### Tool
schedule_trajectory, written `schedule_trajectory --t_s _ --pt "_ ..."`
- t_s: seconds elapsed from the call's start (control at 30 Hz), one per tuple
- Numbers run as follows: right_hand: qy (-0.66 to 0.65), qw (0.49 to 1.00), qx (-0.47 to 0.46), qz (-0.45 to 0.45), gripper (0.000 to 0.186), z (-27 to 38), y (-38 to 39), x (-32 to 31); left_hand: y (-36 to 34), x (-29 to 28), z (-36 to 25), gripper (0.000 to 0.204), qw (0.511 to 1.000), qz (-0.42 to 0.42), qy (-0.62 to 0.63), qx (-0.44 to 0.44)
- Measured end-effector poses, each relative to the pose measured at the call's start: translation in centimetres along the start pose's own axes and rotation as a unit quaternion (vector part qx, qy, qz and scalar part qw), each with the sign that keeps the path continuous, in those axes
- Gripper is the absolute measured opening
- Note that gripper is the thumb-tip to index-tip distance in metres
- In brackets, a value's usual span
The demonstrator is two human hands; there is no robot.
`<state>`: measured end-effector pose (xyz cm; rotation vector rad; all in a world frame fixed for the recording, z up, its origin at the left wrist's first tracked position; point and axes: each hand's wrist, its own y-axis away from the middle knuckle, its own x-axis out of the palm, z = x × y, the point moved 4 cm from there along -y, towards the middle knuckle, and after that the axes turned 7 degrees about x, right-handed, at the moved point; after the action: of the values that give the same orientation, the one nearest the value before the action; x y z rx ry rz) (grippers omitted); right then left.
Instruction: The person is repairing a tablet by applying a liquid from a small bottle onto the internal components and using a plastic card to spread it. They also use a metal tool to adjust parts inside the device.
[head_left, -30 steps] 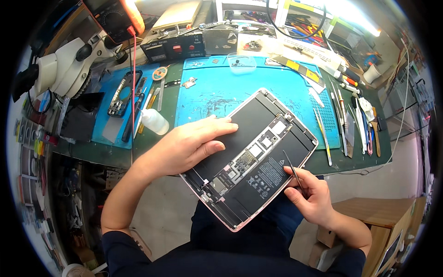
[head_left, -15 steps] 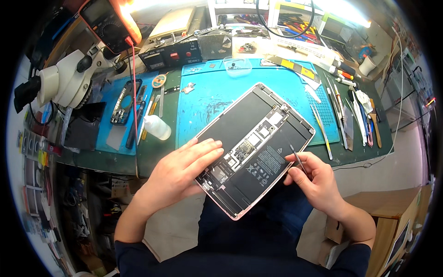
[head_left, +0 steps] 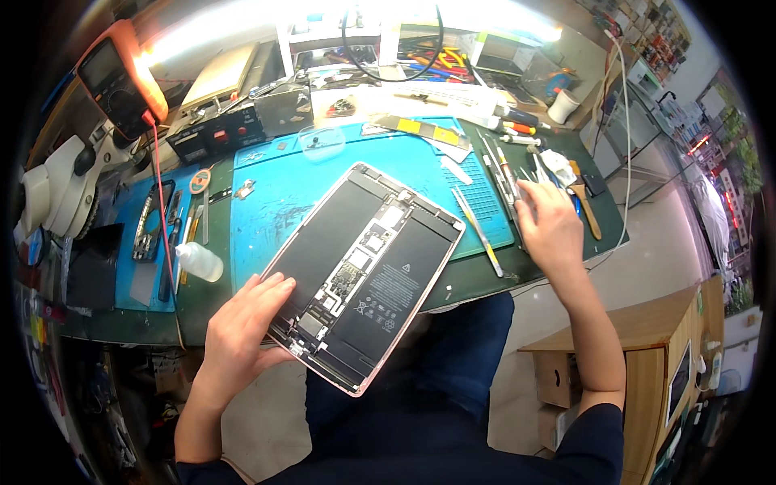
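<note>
An opened tablet (head_left: 388,279), with black battery cells and a strip of circuit board exposed, lies tilted over the bench's front edge, its lower end over my lap. My left hand (head_left: 246,327) grips its lower left edge, fingers on top and thumb near the lower corner. My right hand (head_left: 551,226) is off the tablet, among the slender hand tools on the right of the bench. Its thumb and fingers are curled close together beside a pair of tweezers (head_left: 503,174); what lies between them is hidden.
A blue work mat (head_left: 271,234) spreads beneath the tablet's upper end. White bottle (head_left: 200,262), multimeter (head_left: 121,81), microscope (head_left: 61,190) and phone frame (head_left: 152,222) stand at left. Yellow-handled tweezers (head_left: 478,233) and a brush (head_left: 588,214) lie at right. A wooden cabinet (head_left: 638,347) is lower right.
My right hand has moved from the tablet's right edge, where it held a thin dark tool, out to the tools at right. The view has turned rightward; my left hand still holds the tablet.
</note>
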<state>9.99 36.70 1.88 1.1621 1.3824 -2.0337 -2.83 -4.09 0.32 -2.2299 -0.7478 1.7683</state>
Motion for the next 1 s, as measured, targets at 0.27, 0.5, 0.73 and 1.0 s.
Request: schedule_trajectory --t_s 0.27,0.5,0.73,1.0 --pt "-0.090 0.988 -0.100 0.079 0.044 6.9 2.5 0.7 -0.2 -0.5 0.0 0.094 0.994 0.024 0.102 -0.015" --pt "-0.629 0.694 0.184 0.299 0.020 8.3 1.4 -1.4 0.6 0.1 0.7 0.067 0.975 -0.057 0.214 -0.010" --pt "-0.470 0.812 -0.235 0.253 0.029 17.0 4.7 -0.4 0.1 0.6 0.4 0.037 0.992 -0.069 0.103 0.027" --pt "-0.404 0.855 -0.217 0.243 0.031 18.4 3.9 0.7 0.6 1.0 0.4 0.060 0.992 -0.016 0.096 0.080"
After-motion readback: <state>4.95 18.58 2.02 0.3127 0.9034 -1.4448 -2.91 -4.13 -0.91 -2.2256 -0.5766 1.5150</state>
